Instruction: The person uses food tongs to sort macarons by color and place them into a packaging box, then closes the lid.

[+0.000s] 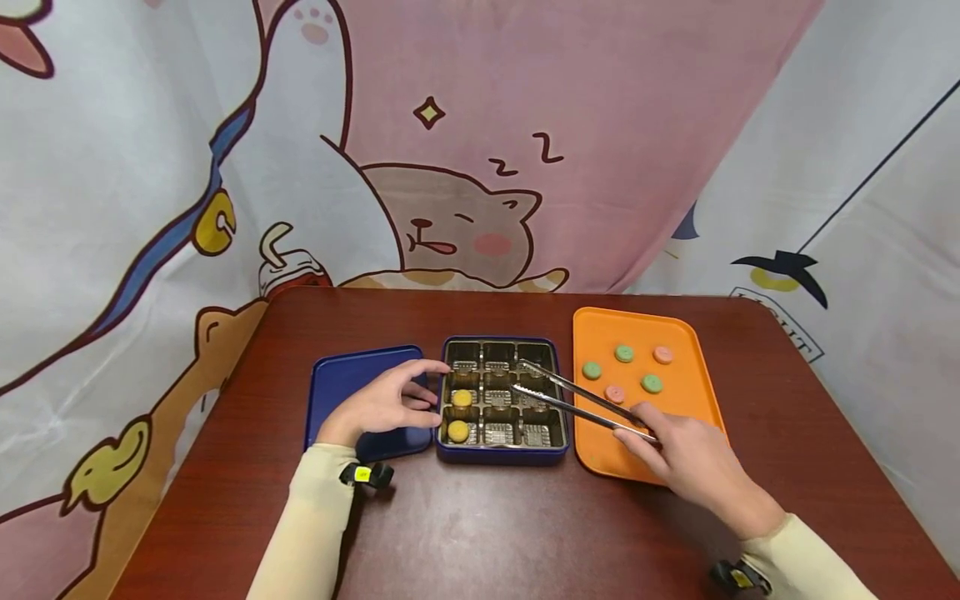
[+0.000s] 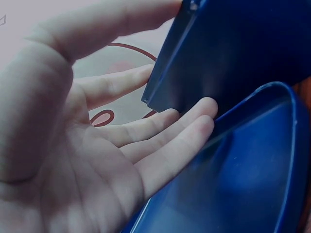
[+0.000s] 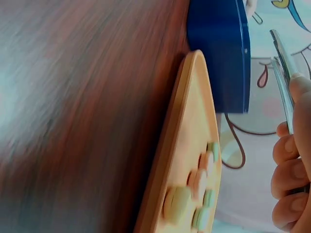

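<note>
My left hand is beside a blue box with a gold divided insert; thumb and fingertips are right at its left wall. In the left wrist view those fingers are extended. Two yellow macarons sit in the box's left column, in the middle and front compartments. My right hand grips metal tongs. The tongs' arms are spread, tips over the box's middle and right compartments, with nothing between them. An orange tray under the right hand bears several green macarons and pink macarons.
The blue lid lies left of the box, partly under the left hand. In the right wrist view a yellowish macaron is on the tray, hidden in the head view. Behind the dark wooden table hangs a printed cloth.
</note>
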`<control>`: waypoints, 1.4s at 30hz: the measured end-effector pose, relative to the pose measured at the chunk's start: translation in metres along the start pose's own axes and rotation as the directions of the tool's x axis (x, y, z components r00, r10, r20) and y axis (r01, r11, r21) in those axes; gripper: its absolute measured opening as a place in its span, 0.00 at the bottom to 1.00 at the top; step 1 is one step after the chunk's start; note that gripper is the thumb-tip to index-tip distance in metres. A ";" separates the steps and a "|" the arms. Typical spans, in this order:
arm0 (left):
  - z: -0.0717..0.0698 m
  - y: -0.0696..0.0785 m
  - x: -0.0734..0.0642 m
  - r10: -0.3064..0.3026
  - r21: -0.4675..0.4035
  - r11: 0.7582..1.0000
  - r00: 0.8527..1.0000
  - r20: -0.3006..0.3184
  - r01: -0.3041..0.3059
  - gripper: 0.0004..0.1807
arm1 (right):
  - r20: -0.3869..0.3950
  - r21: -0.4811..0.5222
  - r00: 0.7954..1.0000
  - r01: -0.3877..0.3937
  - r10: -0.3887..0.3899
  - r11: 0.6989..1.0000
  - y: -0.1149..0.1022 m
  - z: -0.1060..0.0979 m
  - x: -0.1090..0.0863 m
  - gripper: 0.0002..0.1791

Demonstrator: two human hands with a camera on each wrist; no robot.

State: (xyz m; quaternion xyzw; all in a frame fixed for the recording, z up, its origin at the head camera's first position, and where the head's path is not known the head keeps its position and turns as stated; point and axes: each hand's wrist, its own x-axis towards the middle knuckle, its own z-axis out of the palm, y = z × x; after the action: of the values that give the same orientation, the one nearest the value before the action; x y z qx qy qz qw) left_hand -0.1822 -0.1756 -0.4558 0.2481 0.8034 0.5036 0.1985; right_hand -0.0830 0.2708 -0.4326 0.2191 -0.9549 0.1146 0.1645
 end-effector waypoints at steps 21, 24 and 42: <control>-0.001 0.001 -0.001 0.004 -0.004 1.000 1.000 0.000 -0.004 0.42 | 0.043 -0.074 0.981 -0.184 0.188 0.980 0.047 -0.022 -0.052 0.14; 0.000 0.001 -0.001 -0.004 -0.002 1.000 1.000 0.001 0.004 0.41 | 0.038 -0.077 0.977 -0.204 0.208 0.976 0.054 -0.021 -0.060 0.15; 0.001 0.003 -0.002 -0.008 -0.009 1.000 1.000 0.007 0.008 0.41 | 0.091 -0.097 0.944 -0.308 0.317 0.946 0.079 -0.027 -0.108 0.14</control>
State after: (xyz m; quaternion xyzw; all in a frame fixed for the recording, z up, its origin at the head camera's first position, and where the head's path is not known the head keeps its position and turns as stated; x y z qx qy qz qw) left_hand -0.1798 -0.1751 -0.4532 0.2455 0.8015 0.5055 0.2043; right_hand -0.0202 0.3891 -0.4589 0.0636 -0.9887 0.0885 0.1026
